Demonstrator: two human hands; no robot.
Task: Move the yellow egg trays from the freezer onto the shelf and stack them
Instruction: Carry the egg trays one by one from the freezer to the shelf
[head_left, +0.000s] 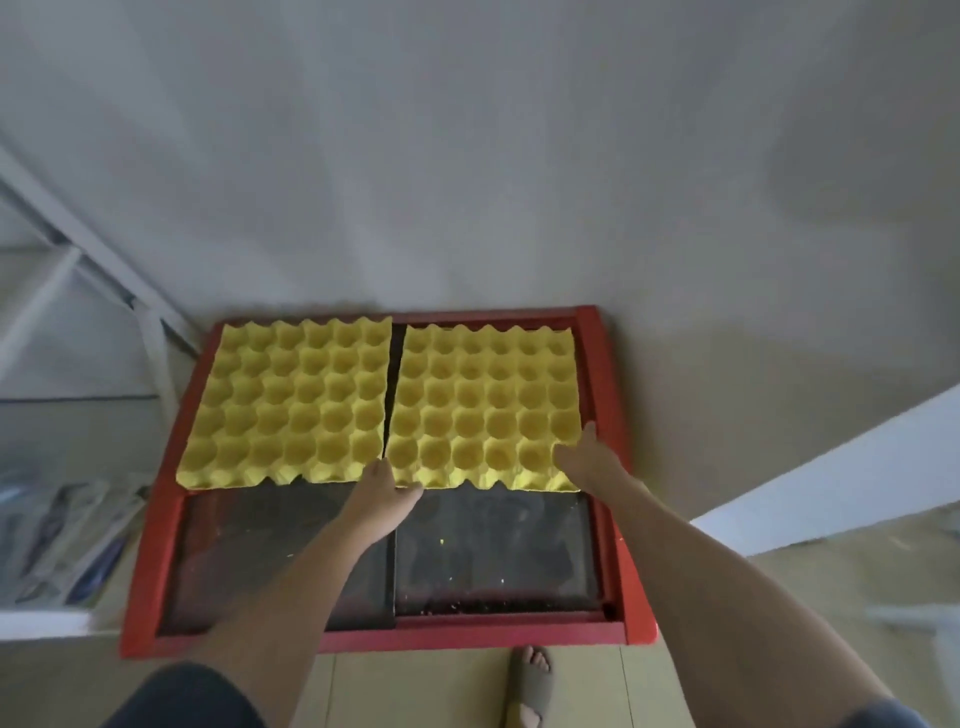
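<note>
The right tray (483, 408) lay on the freezer (605, 467) lid beside the left tray (291, 402); its near edge was gripped by the left hand (382, 491) and right hand (584, 460); uneven lifting could buckle it.

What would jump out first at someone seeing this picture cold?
Two bright yellow egg trays lie side by side on the dark glass top of a red-framed freezer: the left tray and the right tray. Both hands reach for the right tray, the left hand at its near left corner and the right hand at its near right corner. A metal shelf stands blurred at the left.
</note>
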